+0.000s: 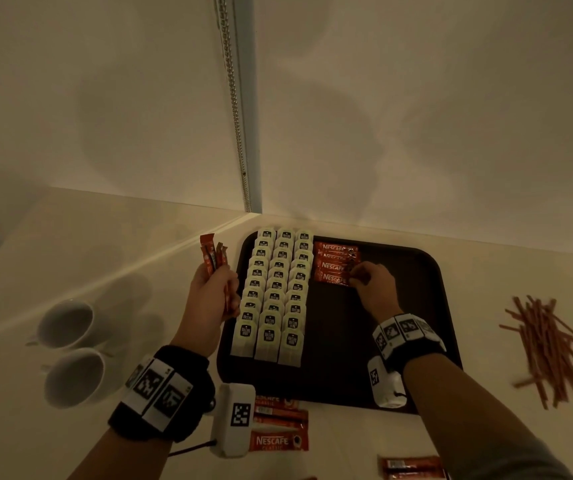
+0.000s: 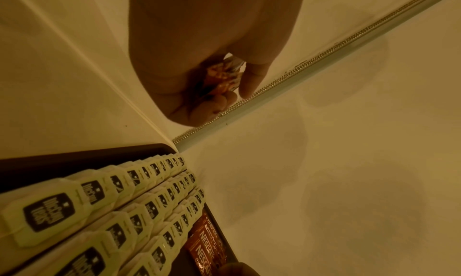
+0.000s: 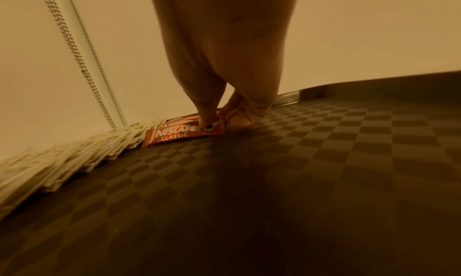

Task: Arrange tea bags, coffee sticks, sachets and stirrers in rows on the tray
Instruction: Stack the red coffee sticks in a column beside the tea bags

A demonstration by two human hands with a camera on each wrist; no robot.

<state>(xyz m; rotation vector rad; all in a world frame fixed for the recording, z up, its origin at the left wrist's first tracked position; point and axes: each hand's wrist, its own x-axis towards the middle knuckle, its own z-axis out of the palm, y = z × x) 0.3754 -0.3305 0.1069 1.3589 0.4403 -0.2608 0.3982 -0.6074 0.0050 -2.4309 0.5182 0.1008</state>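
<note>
Tray: I am looking at the dark tray (image 1: pixel 416 271) sitting on the pale desk (image 1: pixel 503 271), pushed into the corner.
Tea bags: three rows of tea bags (image 1: pixel 274 292) are filling the tray's left side.
Coffee sticks: four coffee sticks (image 1: pixel 335 266) are lying just right of the tea bags, long side running left to right, each one overlapping the next.
Right hand: my right hand (image 1: pixel 375 289) is pinching the right end of the nearest stick and setting it down.
Left hand: my left hand (image 1: pixel 214 292) is curling round a bundle of spare sticks (image 1: pixel 214 254), holding them upright over the tray's left edge.
Next move: I am guessing the next stick goes just in front of this one, lying the same way; the right hand is nearer that spot.
Views: the right wrist view is showing fingertips (image 3: pixel 208 128) on the stick's end; the head view is showing the stirrers (image 1: pixel 548 348) piled on the desk, well right of the tray.
</note>
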